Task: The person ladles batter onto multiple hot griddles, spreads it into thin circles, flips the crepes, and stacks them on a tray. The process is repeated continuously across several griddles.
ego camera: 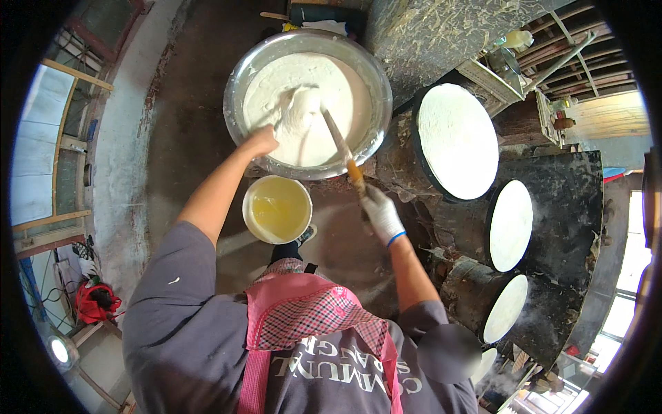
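A wide metal basin (385, 111) before me holds thick pale batter (331, 77). My left hand (264, 141), bare, is over its near-left rim, closed on what looks like a batter-coated scoop (305, 101); motion blur hides the scoop's exact shape. In a white knitted glove, my right hand (381, 211) grips the handle of a long flat spatula (337, 133). The spatula slants over the basin's near-right rim, and its tip meets the coated scoop. Just below the basin stands a white bucket (248, 209) with yellowish liquid inside.
On my right, a large round griddle (421, 150) is covered with a pale batter layer (457, 142). Farther along are several smaller pale rounds (511, 226) on griddles, with steam around them. A rough stove wall (429, 41) rises beyond the basin. A red bag (95, 302) lies far left.
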A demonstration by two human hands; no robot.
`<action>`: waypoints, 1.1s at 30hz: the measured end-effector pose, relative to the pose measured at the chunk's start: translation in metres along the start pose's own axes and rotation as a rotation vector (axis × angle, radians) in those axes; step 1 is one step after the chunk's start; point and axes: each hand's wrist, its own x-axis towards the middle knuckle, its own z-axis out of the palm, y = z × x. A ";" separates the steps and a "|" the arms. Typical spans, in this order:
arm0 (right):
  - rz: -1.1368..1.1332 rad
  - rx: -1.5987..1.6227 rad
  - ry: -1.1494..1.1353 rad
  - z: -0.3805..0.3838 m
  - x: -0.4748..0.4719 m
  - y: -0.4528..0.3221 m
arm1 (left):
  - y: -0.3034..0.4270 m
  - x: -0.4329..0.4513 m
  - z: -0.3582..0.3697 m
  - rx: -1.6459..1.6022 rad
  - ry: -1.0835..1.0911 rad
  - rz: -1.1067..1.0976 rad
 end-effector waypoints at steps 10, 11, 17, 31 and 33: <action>0.144 0.277 -0.148 0.022 -0.051 0.042 | 0.061 -0.094 0.039 -1.903 -0.686 0.052; 0.133 0.217 -0.091 0.024 -0.057 0.035 | 0.076 -0.106 0.032 -1.939 -0.663 0.109; -0.181 0.320 0.018 0.022 -0.086 -0.044 | 0.170 -0.165 -0.060 -1.894 -0.666 0.550; -0.648 0.275 0.053 -0.045 -0.133 -0.276 | 0.299 -0.261 -0.289 -1.609 -0.605 1.202; -0.742 0.318 0.063 -0.057 -0.129 -0.282 | 0.294 -0.249 -0.312 -1.429 -0.485 1.265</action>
